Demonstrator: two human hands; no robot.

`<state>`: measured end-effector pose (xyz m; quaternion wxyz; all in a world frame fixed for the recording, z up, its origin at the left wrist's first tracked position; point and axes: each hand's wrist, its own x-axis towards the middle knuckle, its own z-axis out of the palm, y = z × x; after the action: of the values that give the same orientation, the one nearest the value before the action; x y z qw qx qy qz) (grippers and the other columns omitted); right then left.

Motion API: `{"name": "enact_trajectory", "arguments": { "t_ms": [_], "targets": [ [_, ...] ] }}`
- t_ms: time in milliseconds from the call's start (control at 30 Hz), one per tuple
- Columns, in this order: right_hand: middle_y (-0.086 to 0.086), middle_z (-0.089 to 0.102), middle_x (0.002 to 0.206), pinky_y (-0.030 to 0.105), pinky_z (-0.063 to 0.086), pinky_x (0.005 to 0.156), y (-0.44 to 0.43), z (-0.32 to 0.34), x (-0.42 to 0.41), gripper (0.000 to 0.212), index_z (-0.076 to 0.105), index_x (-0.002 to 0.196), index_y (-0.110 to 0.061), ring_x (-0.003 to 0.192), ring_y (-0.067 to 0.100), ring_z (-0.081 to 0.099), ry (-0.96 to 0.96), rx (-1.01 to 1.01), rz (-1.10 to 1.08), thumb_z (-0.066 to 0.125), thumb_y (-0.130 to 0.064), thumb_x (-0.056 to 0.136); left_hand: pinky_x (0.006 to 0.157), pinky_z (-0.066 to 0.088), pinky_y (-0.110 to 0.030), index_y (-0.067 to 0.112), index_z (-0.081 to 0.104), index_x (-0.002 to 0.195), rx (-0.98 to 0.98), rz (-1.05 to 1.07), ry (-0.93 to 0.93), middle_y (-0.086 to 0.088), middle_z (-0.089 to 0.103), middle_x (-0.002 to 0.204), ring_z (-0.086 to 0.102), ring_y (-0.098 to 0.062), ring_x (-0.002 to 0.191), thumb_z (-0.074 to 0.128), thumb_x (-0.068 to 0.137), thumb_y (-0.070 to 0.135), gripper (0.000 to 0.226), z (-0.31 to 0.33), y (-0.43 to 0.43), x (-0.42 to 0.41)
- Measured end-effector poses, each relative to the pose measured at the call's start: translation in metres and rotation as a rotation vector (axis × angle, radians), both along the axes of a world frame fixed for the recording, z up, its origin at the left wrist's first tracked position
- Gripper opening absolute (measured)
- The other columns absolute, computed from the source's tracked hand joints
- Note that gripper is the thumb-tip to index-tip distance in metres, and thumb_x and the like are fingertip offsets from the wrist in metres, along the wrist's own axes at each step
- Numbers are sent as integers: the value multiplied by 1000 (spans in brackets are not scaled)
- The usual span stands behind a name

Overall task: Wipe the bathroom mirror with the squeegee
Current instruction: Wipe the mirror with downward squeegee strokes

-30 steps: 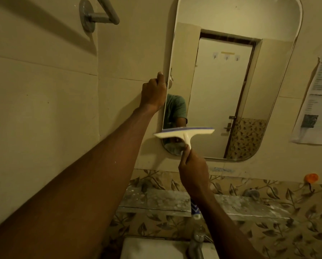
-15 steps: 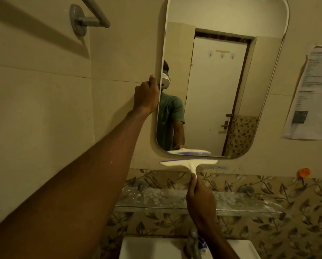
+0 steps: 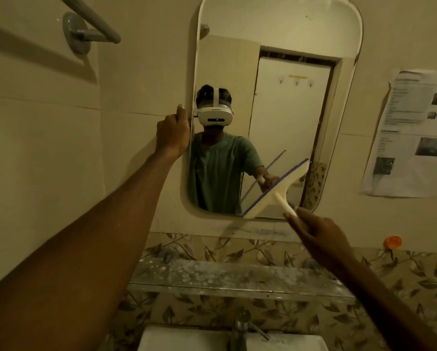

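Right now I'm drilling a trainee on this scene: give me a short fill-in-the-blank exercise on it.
1. The right hand holds the ____ by its handle.
2. The left hand grips the mirror's ____ edge.
3. Below the mirror a glass shelf hangs above the ____.
4. The squeegee's blade is ____, not level.

Missing: squeegee; left; sink; tilted

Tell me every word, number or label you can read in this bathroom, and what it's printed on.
Nothing here can be read.
Paper sheet taped to the wall right of the mirror: printed lines and small photos, too blurred to read.
Squeegee: no lettering shows.
Headset in the reflection: no readable marking.
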<state>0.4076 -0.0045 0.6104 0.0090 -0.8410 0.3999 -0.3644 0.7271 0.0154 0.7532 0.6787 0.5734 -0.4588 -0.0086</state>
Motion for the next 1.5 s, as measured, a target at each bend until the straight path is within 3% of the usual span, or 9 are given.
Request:
{"name": "enact_trajectory", "arguments": {
  "t_ms": [200,433,600,767,900,1100,1233,1367,1500],
  "targets": [
    [-8,45,51,17,28,41,-59,29,-56,70,61,96,-30,43,6,45,521,-323,-284,1,-63,87,81,56,-49,12,60,70,-24,96,3,-20,69,86,67,-32,80,25,99,47,57,-1,-5,-3],
    [0,63,88,28,55,66,-63,62,47,64,59,119,-25,74,13,61,362,-345,-40,7,-55,96,84,53,-44,14,52,63,-21,173,-20,-10,61,73,60,-26,76,23,101,42,55,1,-5,-8],
    [10,60,123,37,50,90,-57,94,124,52,49,132,-14,109,23,58,348,-442,-36,21,-44,101,87,52,-47,16,51,62,-3,160,18,-15,65,87,64,-33,89,21,100,48,58,4,-1,-8],
    [-5,56,88,18,39,55,-74,102,16,28,53,98,-21,71,15,54,318,-251,-136,29,-35,101,82,54,-50,14,51,59,-16,128,-8,-21,67,81,65,-35,79,20,100,49,62,3,0,-6],
    [-3,48,51,24,39,47,-82,114,-49,54,53,60,-18,45,16,47,317,-202,-390,26,-47,97,85,53,-46,17,51,60,-1,137,-38,-16,64,78,64,-32,81,19,100,49,60,2,-4,-3],
    [-9,61,88,19,40,49,-70,172,61,31,56,112,-31,63,8,55,352,-397,-71,33,-46,99,85,50,-43,14,53,62,-49,166,-32,-13,61,76,61,-31,83,19,102,42,59,1,-3,-10],
    [-1,50,62,22,28,46,-59,207,126,41,62,83,-18,48,10,40,236,-387,-17,32,-43,97,94,47,-46,9,62,79,-48,157,35,-17,66,92,61,-34,95,19,100,47,61,-4,-6,-7],
    [-5,52,72,25,44,49,-61,221,59,28,60,111,-29,58,8,48,403,-460,-114,40,-42,97,97,46,-49,-1,59,107,-10,157,61,-24,63,109,58,-40,107,20,98,50,65,-2,-6,-5],
    [-4,44,61,32,44,57,-59,233,-6,33,48,70,-32,56,12,42,312,-311,-240,37,-35,100,89,50,-52,2,60,101,-47,129,-49,-23,68,92,63,-40,94,15,98,47,64,-1,-6,-5]
  ]
}}
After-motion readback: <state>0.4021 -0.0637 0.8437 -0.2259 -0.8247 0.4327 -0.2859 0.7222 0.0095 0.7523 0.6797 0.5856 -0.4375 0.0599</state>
